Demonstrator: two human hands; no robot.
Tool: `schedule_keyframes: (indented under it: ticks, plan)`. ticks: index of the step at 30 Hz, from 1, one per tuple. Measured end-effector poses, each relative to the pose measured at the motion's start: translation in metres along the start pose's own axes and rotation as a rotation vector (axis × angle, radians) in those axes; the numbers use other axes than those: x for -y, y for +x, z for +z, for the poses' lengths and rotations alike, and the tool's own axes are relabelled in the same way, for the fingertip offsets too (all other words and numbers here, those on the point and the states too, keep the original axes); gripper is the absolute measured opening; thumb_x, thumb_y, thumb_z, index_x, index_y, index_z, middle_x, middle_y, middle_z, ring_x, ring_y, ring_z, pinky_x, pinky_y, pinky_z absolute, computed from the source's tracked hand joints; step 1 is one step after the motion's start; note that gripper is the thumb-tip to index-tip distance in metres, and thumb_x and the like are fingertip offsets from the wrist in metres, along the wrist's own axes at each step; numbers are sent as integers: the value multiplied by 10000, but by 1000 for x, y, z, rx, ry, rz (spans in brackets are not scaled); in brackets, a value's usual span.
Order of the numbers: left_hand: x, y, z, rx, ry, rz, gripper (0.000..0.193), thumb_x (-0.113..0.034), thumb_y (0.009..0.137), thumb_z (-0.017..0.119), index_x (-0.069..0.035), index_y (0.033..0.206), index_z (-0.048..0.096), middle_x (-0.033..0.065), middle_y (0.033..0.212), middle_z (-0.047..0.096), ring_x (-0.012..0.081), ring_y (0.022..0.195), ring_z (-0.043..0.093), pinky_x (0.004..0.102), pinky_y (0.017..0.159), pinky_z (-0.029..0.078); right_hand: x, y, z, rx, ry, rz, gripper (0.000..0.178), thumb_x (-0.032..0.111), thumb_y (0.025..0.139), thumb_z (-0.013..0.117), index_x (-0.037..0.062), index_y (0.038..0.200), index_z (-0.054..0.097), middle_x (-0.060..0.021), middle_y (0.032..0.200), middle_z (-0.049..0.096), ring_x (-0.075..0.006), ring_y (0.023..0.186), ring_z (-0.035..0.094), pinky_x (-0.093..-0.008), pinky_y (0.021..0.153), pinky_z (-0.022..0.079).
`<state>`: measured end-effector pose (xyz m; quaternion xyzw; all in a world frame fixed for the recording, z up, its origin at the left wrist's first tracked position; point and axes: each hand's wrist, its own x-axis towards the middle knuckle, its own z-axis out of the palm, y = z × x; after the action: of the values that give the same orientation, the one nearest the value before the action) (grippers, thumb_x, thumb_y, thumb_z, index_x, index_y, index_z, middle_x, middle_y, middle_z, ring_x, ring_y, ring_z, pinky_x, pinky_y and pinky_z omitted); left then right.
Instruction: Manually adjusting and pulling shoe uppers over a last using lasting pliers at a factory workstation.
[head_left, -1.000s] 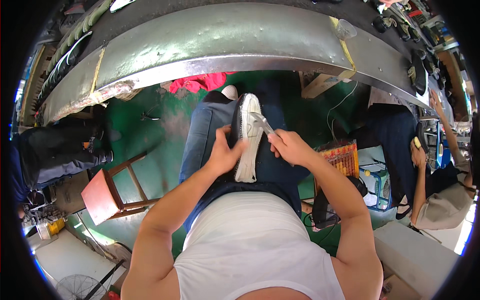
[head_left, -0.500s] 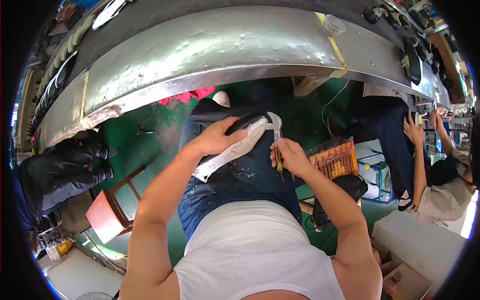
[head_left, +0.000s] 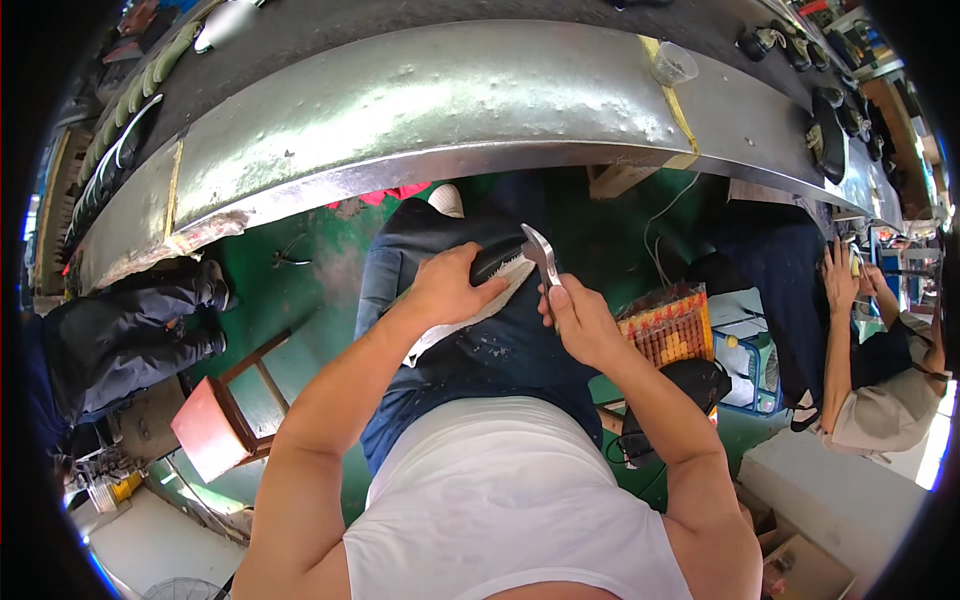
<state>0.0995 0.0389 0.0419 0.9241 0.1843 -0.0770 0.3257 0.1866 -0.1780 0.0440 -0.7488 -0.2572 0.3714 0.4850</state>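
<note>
Across my lap lies a shoe upper (head_left: 488, 312), white along its lower side with a jagged whitish edge, and black on the side toward the bench. My left hand (head_left: 445, 288) is closed over its middle and hides much of it. In my right hand (head_left: 582, 322) is a pair of metal lasting pincers (head_left: 540, 252), gripped by the handles. Their curved head touches or nearly touches the far end of the upper; I cannot tell which. My fist covers most of the handles.
A metal-edged bench (head_left: 430, 100) runs across ahead, with a clear plastic cup (head_left: 674, 63) and shoes (head_left: 826, 135) on it. A wooden stool (head_left: 215, 425) stands left. At right are a beaded seat cover (head_left: 665, 330) and a co-worker's hands (head_left: 842, 275). Another person's legs (head_left: 130, 340) show left.
The upper has turned on my lap, and its black side shows more. My right hand has tilted the pincers, bringing their head to the upper's far end.
</note>
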Motion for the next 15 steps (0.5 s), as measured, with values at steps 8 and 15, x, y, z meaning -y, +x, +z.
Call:
schedule_keyframes:
  ticks: [8,15]
  plan:
    - [26,14,-21,254,-99,86,554,-477,835,689,11,1091,625,242,950,683,394,916,669,440,809,516,14,22,-7,69,-537,-68,301,323,977,539,34,1041,595,-223,849,662,-467,775,620,-545,704,469]
    - [26,-21,-145,176,-171,-14,597,-521,880,656,28,1114,645,226,969,687,301,897,673,398,818,514,68,56,-78,-403,-896,-643,326,344,875,673,63,1018,591,-137,921,618,-368,828,574,-481,767,422]
